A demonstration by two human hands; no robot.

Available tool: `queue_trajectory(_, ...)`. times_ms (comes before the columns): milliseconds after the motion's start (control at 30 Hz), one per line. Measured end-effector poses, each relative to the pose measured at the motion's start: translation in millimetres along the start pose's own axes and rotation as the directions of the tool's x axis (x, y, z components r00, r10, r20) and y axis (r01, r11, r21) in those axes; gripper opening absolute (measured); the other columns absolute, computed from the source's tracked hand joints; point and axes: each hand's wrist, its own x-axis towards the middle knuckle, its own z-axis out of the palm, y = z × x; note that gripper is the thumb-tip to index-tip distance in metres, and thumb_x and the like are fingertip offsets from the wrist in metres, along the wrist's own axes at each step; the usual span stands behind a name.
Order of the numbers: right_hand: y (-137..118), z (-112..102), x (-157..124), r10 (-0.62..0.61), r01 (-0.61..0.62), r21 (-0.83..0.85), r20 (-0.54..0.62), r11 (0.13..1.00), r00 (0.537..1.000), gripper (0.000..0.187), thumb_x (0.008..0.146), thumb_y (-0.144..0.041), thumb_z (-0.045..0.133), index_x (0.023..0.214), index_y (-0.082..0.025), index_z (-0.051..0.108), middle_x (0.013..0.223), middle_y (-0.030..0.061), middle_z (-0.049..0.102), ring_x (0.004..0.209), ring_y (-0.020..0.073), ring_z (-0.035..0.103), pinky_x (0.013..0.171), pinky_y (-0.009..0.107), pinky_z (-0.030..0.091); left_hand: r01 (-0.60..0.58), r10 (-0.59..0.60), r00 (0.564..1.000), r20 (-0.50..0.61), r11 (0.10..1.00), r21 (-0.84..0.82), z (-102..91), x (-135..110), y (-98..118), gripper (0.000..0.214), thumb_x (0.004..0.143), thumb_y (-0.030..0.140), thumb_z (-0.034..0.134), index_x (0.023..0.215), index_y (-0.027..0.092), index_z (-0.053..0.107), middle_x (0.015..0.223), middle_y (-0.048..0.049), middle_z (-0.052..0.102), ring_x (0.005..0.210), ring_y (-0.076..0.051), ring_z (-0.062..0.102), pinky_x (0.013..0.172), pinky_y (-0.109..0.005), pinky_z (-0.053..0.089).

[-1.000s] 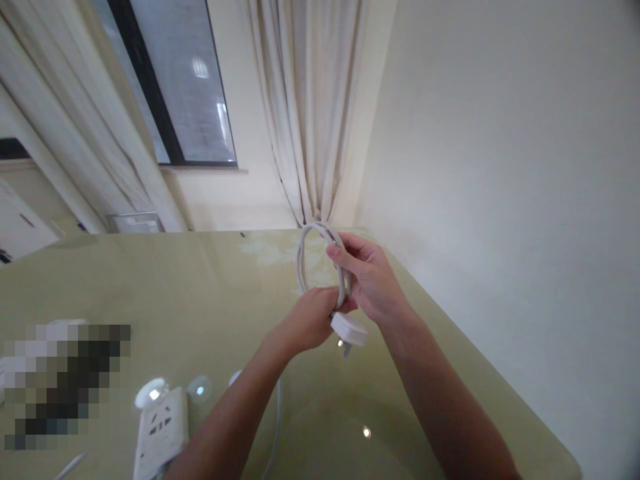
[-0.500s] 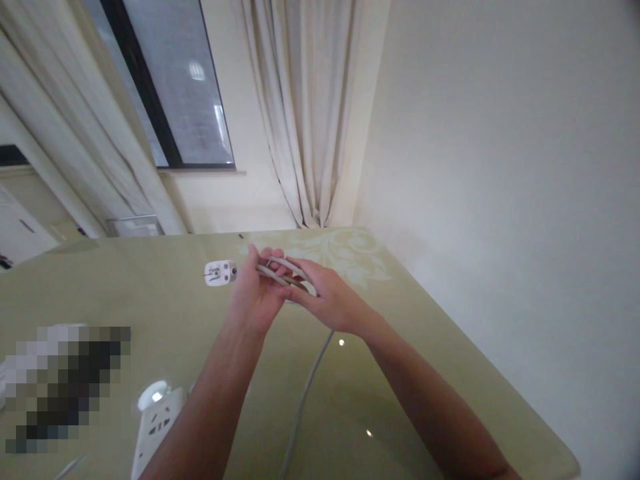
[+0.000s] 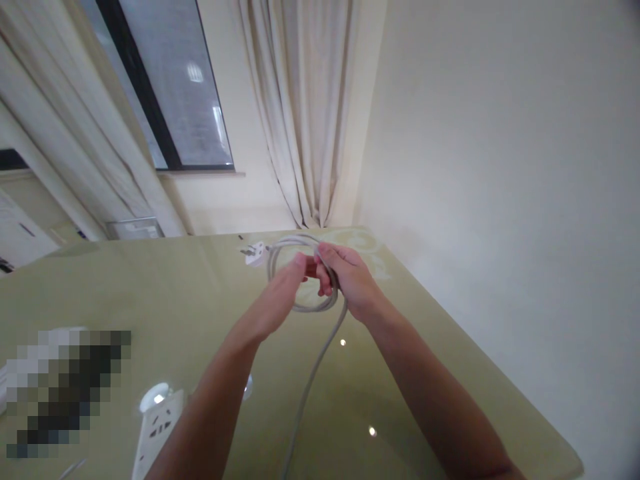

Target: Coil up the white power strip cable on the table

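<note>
A grey power cord (image 3: 315, 309) is wound into a round coil above the table, and its tail runs down toward the near edge. My right hand (image 3: 353, 277) grips the coil's right side, thumb on top of the strands. In front of the coil's left part is my left hand (image 3: 285, 290), its fingers reaching into the loop; they are partly hidden, but I see no strand clasped in them. The cord's white plug (image 3: 255, 254) sticks out at the coil's upper left, pins pointing left.
A white power strip (image 3: 159, 427) lies at the lower left, partly behind my left forearm, with a round white object (image 3: 155, 397) at its far end. A blurred-out item is farther left. The green table (image 3: 425, 373) borders a wall on the right; curtains (image 3: 305, 120) hang beyond.
The bunched cord has opened into a round coil. My left hand has moved right, into the loop, and my right hand has shifted right. The plug has moved right and slightly up.
</note>
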Motion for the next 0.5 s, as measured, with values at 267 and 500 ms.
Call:
queue_trajectory(267, -22, -7, 2, 0.155, -0.021, 0.397, -0.308, 0.918, 0.939, 0.046, 0.08, -0.055, 0.083, 0.082, -0.021, 0.052, 0.052, -0.0111, 0.045, 0.042, 0.0057, 0.041, 0.049, 0.019, 0.05, -0.178, 0.039, 0.963, 0.266, 0.835, 0.52, 32.9, -17, -8, 0.046, 0.093, 0.045, 0.069, 0.131, 0.022, 0.056, 0.126, -0.0125, 0.071, 0.114, -0.03, 0.067, 0.098, -0.044, 0.051)
queue_trajectory(500, -11, -9, 8, 0.171, -0.057, 0.375, -0.278, 0.925, 0.945, 0.039, 0.084, -0.052, 0.08, 0.084, -0.019, 0.059, 0.069, -0.0026, 0.064, 0.061, 0.01, 0.06, 0.07, 0.026, 0.06, -0.09, -0.042, 0.958, 0.285, 0.896, 0.434, 35.6, -14, -6, 0.01, 0.1, 0.029, 0.055, 0.096, 0.02, 0.057, 0.085, -0.0037, 0.07, 0.076, -0.019, 0.066, 0.07, -0.031, 0.051)
